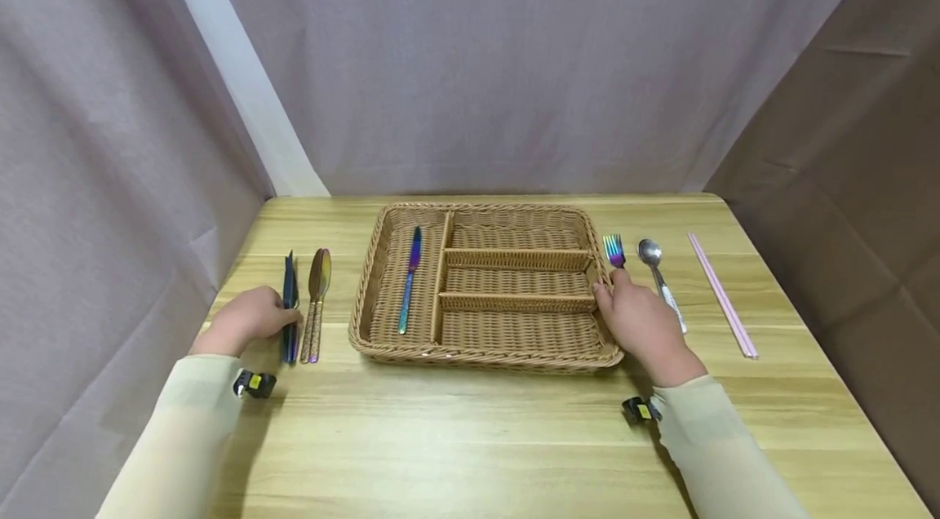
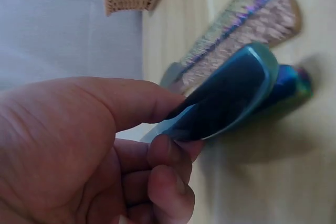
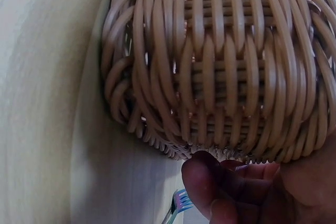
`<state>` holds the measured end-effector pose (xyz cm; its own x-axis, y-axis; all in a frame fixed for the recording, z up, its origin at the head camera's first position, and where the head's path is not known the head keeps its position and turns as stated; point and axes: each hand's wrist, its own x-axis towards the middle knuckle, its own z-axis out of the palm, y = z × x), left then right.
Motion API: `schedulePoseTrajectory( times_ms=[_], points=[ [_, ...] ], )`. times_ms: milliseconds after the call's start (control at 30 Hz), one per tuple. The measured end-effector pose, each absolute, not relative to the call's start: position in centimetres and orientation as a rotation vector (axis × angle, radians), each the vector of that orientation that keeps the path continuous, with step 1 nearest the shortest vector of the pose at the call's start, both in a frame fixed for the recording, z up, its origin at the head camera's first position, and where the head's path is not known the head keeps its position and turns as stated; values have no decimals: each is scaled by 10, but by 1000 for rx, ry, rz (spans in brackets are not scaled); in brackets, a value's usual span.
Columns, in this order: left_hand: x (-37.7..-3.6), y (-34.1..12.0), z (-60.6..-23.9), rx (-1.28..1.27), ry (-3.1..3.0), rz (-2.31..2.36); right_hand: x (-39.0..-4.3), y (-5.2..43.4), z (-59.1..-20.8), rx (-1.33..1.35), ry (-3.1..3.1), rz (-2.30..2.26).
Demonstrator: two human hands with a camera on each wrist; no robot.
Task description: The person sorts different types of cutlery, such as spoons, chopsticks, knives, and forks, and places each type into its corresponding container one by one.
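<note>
From the head view, the left hand is seen at the table's left edge and the right hand against the basket's right rim. At the left wrist, a blue handle is pinched between thumb and fingers. At the right wrist, curled fingers are pressed to the weave beside the fork; a grip cannot be told.

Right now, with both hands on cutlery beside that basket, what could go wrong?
1. The left hand pinches only the end of a blue handle; it could slip, or knock the gold pieces lying against it.
2. The right hand covers the fork tight against the basket; lifting it might snag the wicker or nudge the spoon.
</note>
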<state>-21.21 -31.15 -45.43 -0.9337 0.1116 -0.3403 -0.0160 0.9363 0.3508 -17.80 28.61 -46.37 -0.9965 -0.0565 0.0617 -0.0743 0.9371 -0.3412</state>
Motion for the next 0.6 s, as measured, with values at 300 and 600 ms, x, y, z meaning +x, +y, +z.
schedulePoseTrajectory(
  times_ms=[300,600],
  points=[
    [-224,-287,-431,147,2768,445,-177,286,-463,96,-3040,541],
    [-234,-257,-408,191,2795,425,-177,287,-464,104,-3029,533]
  ],
)
